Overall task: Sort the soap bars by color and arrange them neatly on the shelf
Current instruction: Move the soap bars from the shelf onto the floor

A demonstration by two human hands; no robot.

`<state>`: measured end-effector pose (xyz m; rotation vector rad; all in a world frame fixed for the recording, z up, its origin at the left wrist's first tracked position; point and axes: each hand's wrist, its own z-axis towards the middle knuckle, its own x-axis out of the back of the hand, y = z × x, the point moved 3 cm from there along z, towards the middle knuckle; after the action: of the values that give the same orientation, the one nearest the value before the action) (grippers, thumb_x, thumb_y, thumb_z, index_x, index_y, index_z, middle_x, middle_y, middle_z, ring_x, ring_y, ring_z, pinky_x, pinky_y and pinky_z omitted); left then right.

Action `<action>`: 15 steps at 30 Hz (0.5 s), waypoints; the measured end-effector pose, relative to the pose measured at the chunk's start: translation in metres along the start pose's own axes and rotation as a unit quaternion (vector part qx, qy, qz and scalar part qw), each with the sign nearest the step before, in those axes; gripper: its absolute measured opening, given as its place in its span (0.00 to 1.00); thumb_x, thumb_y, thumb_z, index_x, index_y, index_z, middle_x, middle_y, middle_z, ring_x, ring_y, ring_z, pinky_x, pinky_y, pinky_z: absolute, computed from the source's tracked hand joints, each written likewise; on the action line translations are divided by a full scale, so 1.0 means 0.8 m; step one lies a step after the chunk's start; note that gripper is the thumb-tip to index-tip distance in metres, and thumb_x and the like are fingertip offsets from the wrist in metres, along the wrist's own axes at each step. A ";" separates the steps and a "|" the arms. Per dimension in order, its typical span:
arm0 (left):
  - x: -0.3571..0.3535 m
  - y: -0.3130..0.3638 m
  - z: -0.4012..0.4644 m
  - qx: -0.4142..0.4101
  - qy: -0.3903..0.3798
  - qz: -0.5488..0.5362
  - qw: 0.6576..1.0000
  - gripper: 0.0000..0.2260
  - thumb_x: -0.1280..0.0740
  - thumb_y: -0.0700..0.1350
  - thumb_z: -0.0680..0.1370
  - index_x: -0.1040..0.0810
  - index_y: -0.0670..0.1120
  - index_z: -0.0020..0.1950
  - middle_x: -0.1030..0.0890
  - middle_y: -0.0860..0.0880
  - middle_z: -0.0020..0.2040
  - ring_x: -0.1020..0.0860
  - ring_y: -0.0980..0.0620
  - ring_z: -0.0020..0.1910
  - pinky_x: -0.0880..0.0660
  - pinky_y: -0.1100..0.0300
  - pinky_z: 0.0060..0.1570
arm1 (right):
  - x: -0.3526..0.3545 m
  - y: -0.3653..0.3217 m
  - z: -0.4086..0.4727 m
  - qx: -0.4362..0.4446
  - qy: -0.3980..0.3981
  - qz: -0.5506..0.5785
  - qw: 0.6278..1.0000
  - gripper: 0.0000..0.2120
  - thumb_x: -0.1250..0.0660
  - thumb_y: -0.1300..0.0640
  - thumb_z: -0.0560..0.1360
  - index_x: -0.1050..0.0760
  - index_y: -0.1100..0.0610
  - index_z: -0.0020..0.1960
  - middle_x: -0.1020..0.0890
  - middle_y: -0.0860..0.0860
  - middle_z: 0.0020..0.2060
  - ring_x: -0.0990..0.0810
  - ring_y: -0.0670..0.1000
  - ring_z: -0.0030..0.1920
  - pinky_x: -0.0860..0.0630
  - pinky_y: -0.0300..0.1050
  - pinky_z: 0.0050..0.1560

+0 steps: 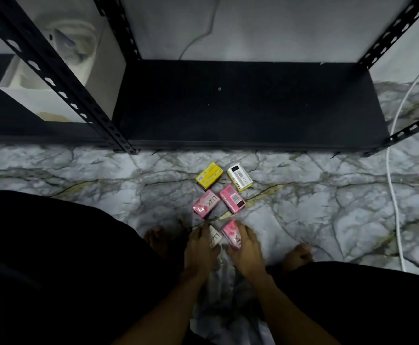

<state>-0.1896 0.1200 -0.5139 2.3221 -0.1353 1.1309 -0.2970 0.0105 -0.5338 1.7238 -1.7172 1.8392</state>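
Sorting underway: my left hand (201, 247) grips a white bar (214, 236), right hand (247, 247) a pink bar (232, 234); next, I carry both to the shelf (248, 105).

Dim, flat light; dark clothing crushes to black. Wide-angle bends shelf posts (61, 78) at edges. Slight softness throughout.

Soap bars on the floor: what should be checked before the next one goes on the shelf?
1. Left hand grips the white soap bar: ok.
2. Right hand grips a pink soap bar: ok.
3. Black shelf board has bare room: ok.
4. Colors grouped: not ok; the yellow bar, the white-and-yellow bar and two pink bars lie mixed on the marble floor.
5. White cable lies away from the bars: ok.
6. Shelf board clean: cannot tell.
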 end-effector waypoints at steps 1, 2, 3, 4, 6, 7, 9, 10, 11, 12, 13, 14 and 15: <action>0.003 0.000 -0.001 0.011 0.007 -0.016 1.000 0.37 0.28 0.57 0.71 0.36 0.51 0.77 0.28 0.46 0.70 0.31 0.44 0.70 0.29 0.52 0.64 | 0.004 -0.002 -0.002 -0.023 0.010 0.028 0.999 0.33 0.27 0.49 0.68 0.29 0.56 0.71 0.22 0.55 0.61 0.24 0.58 0.61 0.27 0.51 0.60; 0.005 -0.002 -0.002 0.032 0.023 -0.043 0.998 0.36 0.27 0.59 0.69 0.32 0.51 0.75 0.25 0.45 0.67 0.27 0.43 0.66 0.28 0.53 0.61 | 0.008 -0.004 -0.004 -0.066 0.029 0.068 0.995 0.33 0.25 0.49 0.70 0.29 0.57 0.71 0.22 0.55 0.61 0.24 0.56 0.61 0.28 0.49 0.61; 0.006 -0.009 -0.004 0.062 0.045 -0.079 0.994 0.34 0.26 0.60 0.68 0.29 0.51 0.72 0.22 0.44 0.63 0.25 0.42 0.63 0.26 0.53 0.59 | 0.008 -0.001 -0.005 -0.118 0.053 0.116 0.985 0.31 0.25 0.50 0.71 0.29 0.57 0.71 0.21 0.56 0.61 0.23 0.56 0.61 0.28 0.48 0.62; 0.007 -0.017 -0.007 0.088 0.064 -0.115 0.987 0.31 0.25 0.59 0.69 0.26 0.50 0.69 0.20 0.43 0.61 0.23 0.40 0.60 0.25 0.52 0.57 | 0.007 0.004 -0.006 -0.171 0.071 0.158 0.970 0.29 0.25 0.50 0.72 0.28 0.57 0.70 0.19 0.58 0.59 0.21 0.57 0.59 0.26 0.48 0.62; 0.009 -0.029 -0.015 0.122 0.078 -0.175 0.974 0.25 0.25 0.57 0.72 0.22 0.49 0.66 0.18 0.41 0.58 0.21 0.39 0.59 0.25 0.52 0.55 | -0.006 0.024 -0.007 -0.237 0.095 0.208 0.944 0.25 0.28 0.44 0.71 0.25 0.51 0.65 0.16 0.58 0.51 0.17 0.60 0.52 0.21 0.58 0.58; 0.011 -0.031 -0.018 0.135 0.069 -0.197 0.969 0.22 0.25 0.55 0.73 0.20 0.48 0.65 0.17 0.41 0.57 0.20 0.39 0.59 0.25 0.53 0.55 | -0.016 0.039 -0.006 -0.257 0.099 0.211 0.938 0.24 0.29 0.42 0.70 0.23 0.51 0.62 0.15 0.58 0.48 0.17 0.61 0.50 0.21 0.61 0.55; 0.013 -0.031 -0.018 0.160 0.044 -0.214 0.962 0.18 0.26 0.53 0.75 0.18 0.48 0.62 0.17 0.41 0.58 0.20 0.39 0.58 0.26 0.56 0.53 | -0.036 0.064 0.003 -0.277 0.094 0.215 0.932 0.17 0.26 0.50 0.71 0.19 0.57 0.56 0.15 0.59 0.47 0.17 0.62 0.50 0.21 0.60 0.54; 0.014 -0.029 -0.016 0.169 0.037 -0.221 0.960 0.17 0.26 0.53 0.75 0.17 0.48 0.61 0.17 0.41 0.58 0.20 0.39 0.58 0.26 0.56 0.53 | -0.030 0.053 0.005 -0.287 0.099 0.212 0.929 0.12 0.25 0.55 0.72 0.17 0.59 0.53 0.14 0.59 0.46 0.16 0.62 0.49 0.21 0.59 0.54; 0.014 -0.028 -0.014 0.176 0.032 -0.232 0.956 0.16 0.25 0.52 0.74 0.17 0.48 0.60 0.16 0.41 0.57 0.20 0.39 0.58 0.26 0.56 0.52 | -0.018 0.036 0.006 -0.292 0.101 0.220 0.925 0.08 0.26 0.59 0.72 0.16 0.60 0.50 0.14 0.59 0.44 0.16 0.61 0.48 0.20 0.58 0.53; 0.014 -0.025 -0.011 0.178 0.029 -0.241 0.954 0.16 0.25 0.52 0.74 0.16 0.48 0.59 0.16 0.41 0.56 0.19 0.39 0.57 0.25 0.57 0.52 | -0.014 0.029 0.009 -0.294 0.095 0.228 0.923 0.06 0.27 0.61 0.73 0.16 0.61 0.49 0.14 0.59 0.42 0.16 0.60 0.46 0.20 0.56 0.52; 0.014 -0.023 -0.008 0.180 0.027 -0.250 0.951 0.15 0.24 0.51 0.73 0.16 0.48 0.58 0.16 0.41 0.55 0.19 0.39 0.56 0.25 0.57 0.52 | -0.012 0.024 0.015 -0.292 0.087 0.235 0.923 0.05 0.27 0.62 0.73 0.16 0.62 0.48 0.14 0.60 0.42 0.17 0.59 0.44 0.20 0.53 0.51; 0.014 -0.022 -0.005 0.182 0.030 -0.260 0.948 0.15 0.24 0.51 0.73 0.15 0.47 0.58 0.15 0.41 0.54 0.18 0.40 0.55 0.25 0.57 0.52 | -0.009 0.021 0.019 -0.288 0.082 0.235 0.925 0.05 0.27 0.63 0.73 0.17 0.63 0.48 0.15 0.60 0.41 0.18 0.57 0.43 0.20 0.51 0.51; 0.014 -0.021 -0.003 0.183 0.035 -0.271 0.944 0.15 0.23 0.50 0.72 0.15 0.47 0.57 0.15 0.41 0.53 0.18 0.41 0.54 0.24 0.56 0.51 | -0.008 0.020 0.022 -0.285 0.084 0.238 0.925 0.05 0.27 0.63 0.74 0.17 0.64 0.48 0.15 0.60 0.41 0.18 0.55 0.42 0.21 0.50 0.51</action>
<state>-0.1787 0.1370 -0.5118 2.3961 0.7571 1.0031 -0.2947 -0.0045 -0.5528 0.9548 -2.4202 1.3407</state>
